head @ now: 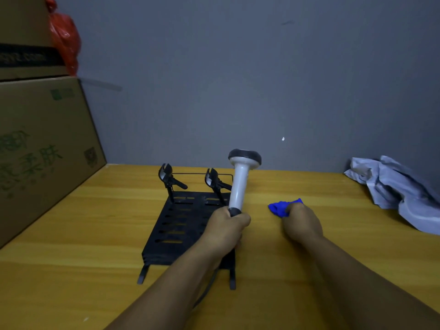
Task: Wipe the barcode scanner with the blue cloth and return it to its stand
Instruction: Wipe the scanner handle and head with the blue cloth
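A white barcode scanner (240, 182) with a dark head stands upright in the air, head up and away from me. My left hand (226, 226) is shut around the dark base of its handle. Its cable runs down under my left forearm. Below and to the left sits the black slotted stand (178, 225) with two clip holders at its far end. My right hand (301, 221) rests on the table to the right, shut on a bunched blue cloth (281, 207). The cloth is apart from the scanner.
Wooden table (95, 246) against a grey wall. Stacked cardboard boxes (40, 148) fill the left side, with a red plastic bag (64, 34) on top. A crumpled grey-white cloth (400, 189) lies at the right edge.
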